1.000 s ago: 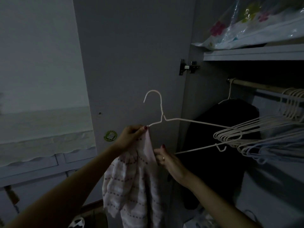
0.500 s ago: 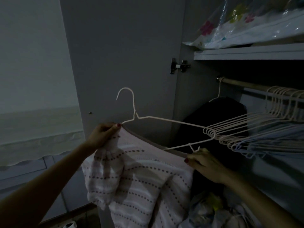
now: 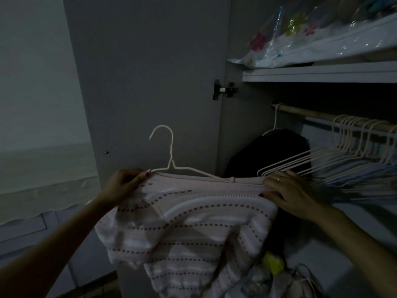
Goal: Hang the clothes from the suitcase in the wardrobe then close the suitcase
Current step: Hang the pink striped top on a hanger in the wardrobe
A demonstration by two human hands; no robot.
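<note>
A pale pink striped knit top (image 3: 184,231) is spread over a white wire hanger (image 3: 171,155), whose hook stands up in front of the open wardrobe door. My left hand (image 3: 124,186) pinches the top's left shoulder together with the hanger's left end. My right hand (image 3: 287,194) grips the top's right shoulder edge at the hanger's other end. The wooden wardrobe rail (image 3: 322,116) runs above and to the right. The suitcase is out of view.
Several empty white hangers (image 3: 335,155) hang bunched on the rail at right. A dark garment (image 3: 264,160) hangs at the rail's left end. A shelf (image 3: 318,74) above holds a flowered plastic bag (image 3: 305,39). Loose items lie on the wardrobe floor (image 3: 272,267).
The top has been drawn out across the hanger from a bunched hang. My right hand moved right and up to the right shoulder; my left hand kept its hold.
</note>
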